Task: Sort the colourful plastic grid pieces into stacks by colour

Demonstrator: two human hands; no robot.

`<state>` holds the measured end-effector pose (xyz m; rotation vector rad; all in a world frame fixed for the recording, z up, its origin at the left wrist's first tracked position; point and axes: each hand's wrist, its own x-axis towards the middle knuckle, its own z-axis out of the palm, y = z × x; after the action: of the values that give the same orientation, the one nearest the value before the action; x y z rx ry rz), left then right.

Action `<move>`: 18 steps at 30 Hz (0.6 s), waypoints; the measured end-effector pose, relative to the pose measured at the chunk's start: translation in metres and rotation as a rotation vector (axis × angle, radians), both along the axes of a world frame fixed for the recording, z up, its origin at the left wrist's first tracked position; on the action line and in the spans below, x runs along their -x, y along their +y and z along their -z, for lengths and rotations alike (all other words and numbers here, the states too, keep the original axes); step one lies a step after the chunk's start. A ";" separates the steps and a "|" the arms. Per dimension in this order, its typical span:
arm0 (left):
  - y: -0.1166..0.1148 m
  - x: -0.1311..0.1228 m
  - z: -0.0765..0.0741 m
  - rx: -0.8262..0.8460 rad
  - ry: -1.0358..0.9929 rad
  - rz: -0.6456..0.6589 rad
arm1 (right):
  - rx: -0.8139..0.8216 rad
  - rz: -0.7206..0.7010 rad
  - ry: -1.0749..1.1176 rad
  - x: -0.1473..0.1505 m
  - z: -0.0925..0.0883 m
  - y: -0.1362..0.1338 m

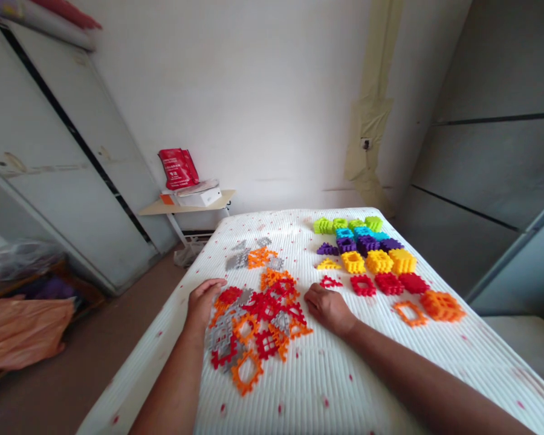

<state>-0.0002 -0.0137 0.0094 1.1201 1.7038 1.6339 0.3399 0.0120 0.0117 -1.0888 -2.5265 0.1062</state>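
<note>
A loose pile of red, orange and grey notched plastic building pieces [267, 308] lies between my hands on the white mattress [308, 399]. My left hand [203, 302] rests at the pile's left edge, its fingers extended, with no piece visible in it. On the right side of the pile, my right hand [329, 307] is closed with the fingers curled under; whatever they may hold is hidden. Just beyond it lies a red triangular frame piece [330, 282]. An orange square frame piece [245, 373] forms the near end of the pile.
To the right, stacks stand in rows by colour: green [340, 224], blue [344, 233], purple [368, 244], yellow [379, 262], red [388, 283] and orange [442, 306]. Grey and orange pieces [262, 258] lie farther back. A small table [163, 208] bears a red bag [179, 169].
</note>
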 end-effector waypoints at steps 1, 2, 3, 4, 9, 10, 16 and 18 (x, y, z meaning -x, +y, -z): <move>-0.001 -0.001 -0.001 -0.004 0.005 0.003 | 0.002 0.003 -0.002 0.000 -0.001 0.000; -0.002 -0.003 -0.002 -0.009 0.015 -0.001 | 0.003 0.006 -0.007 0.000 -0.002 0.000; -0.004 -0.005 -0.003 -0.014 0.029 -0.012 | 0.003 0.012 -0.015 0.001 -0.003 0.000; -0.005 -0.006 -0.004 -0.020 0.043 -0.027 | 0.002 0.017 -0.023 0.002 -0.004 0.000; -0.006 -0.008 -0.004 -0.040 0.080 -0.124 | -0.006 0.027 -0.074 0.006 -0.007 0.006; -0.006 -0.008 -0.003 -0.042 0.086 -0.142 | -0.008 0.027 -0.075 0.007 -0.006 0.008; -0.009 -0.012 -0.006 -0.048 0.185 -0.162 | 0.006 0.035 -0.038 0.008 -0.003 0.013; -0.014 -0.019 -0.014 -0.059 0.282 -0.092 | 0.004 0.030 -0.026 0.008 -0.002 0.013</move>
<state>0.0188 -0.0272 0.0238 1.3731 1.9185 1.6531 0.3318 0.0251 0.0133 -1.1362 -2.5324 0.0890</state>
